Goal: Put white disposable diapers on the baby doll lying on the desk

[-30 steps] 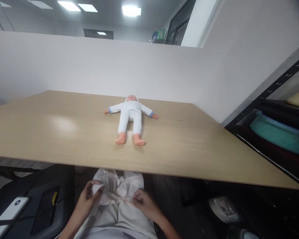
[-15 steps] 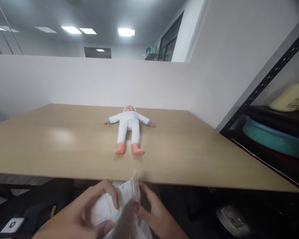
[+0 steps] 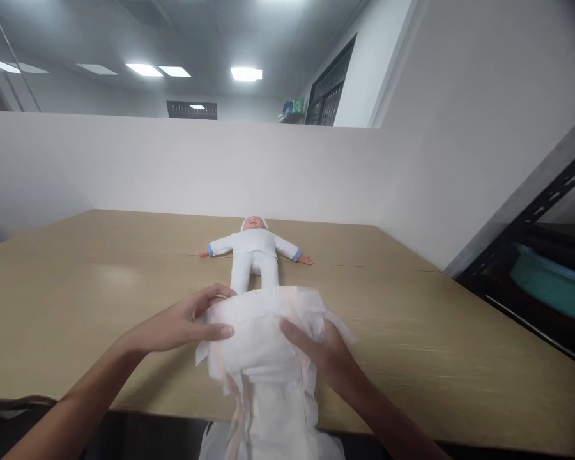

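A white diaper (image 3: 263,345) with pinkish edges is spread between my hands above the table's front edge, its lower part hanging toward me. My left hand (image 3: 191,322) pinches its left side, thumb on the near face. On the other side my right hand (image 3: 321,348) grips the right edge, thumb pressed on the padding and fingers behind. Just beyond the diaper a baby doll (image 3: 253,246) in white clothes and cap lies on its back, arms stretched out and legs toward me. The diaper hides its feet.
The wooden table (image 3: 124,306) reaches back to a low white partition (image 3: 172,166). At the right stands a black metal shelf rack (image 3: 522,223) with a teal basin (image 3: 556,281) on it.
The diaper was bunched up below the table's edge. It is now opened out and raised over the table, with my hands farther forward and wider apart.
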A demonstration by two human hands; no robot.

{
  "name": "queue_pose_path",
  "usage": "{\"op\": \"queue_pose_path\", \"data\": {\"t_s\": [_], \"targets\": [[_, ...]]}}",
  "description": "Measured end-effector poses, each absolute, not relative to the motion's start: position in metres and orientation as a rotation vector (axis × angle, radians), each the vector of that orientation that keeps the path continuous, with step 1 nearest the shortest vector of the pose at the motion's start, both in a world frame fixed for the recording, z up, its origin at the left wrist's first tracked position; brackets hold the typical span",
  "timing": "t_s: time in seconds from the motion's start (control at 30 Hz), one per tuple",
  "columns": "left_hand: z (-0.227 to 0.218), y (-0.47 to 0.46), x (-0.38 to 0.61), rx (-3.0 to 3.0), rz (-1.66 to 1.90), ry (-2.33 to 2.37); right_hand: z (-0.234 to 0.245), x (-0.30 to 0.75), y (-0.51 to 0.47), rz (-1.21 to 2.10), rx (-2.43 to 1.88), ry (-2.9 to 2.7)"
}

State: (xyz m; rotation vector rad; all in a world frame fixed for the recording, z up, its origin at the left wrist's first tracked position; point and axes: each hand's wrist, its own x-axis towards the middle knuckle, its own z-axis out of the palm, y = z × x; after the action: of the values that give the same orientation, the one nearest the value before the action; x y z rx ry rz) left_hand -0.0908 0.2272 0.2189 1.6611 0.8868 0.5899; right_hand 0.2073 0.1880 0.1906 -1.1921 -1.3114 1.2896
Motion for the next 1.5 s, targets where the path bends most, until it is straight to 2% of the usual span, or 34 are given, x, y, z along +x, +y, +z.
{"op": "queue_pose_path", "data": {"t_s": [0.17,0.37,0.63,0.87,0.97,1.07,1.17,1.27,1.5], "targets": [[0.208,0.277,-0.106,1.620,0.457,0.882,0.176,0.213,0.246,1.189,-1.313,-1.327],[0.190,0.316,-0.105,1.590,0.652,1.027,0.146,0.226,0.299,1.139,-1.167,-1.239],[0.124,0.333,-0.090,1.404,0.872,1.019,0.130,0.252,0.315,1.146,-1.263,-1.257],[0.119,0.331,-0.092,1.505,0.918,1.120,0.125,0.269,0.332,1.001,-1.386,-1.415],[0.120,0.330,-0.092,1.529,0.923,1.155,0.123,0.269,0.331,0.762,-1.404,-1.404],[0.121,0.327,-0.088,1.558,0.926,1.148,0.133,0.255,0.310,0.293,-1.359,-1.427],[0.122,0.324,-0.085,1.602,0.899,1.105,0.152,0.225,0.277,-0.077,-1.146,-1.747],[0.121,0.325,-0.086,1.630,0.891,1.065,0.162,0.191,0.254,-0.102,-1.018,-2.149],[0.124,0.328,-0.095,1.717,0.819,1.053,0.138,0.166,0.248,0.106,-1.270,-2.449]]}}
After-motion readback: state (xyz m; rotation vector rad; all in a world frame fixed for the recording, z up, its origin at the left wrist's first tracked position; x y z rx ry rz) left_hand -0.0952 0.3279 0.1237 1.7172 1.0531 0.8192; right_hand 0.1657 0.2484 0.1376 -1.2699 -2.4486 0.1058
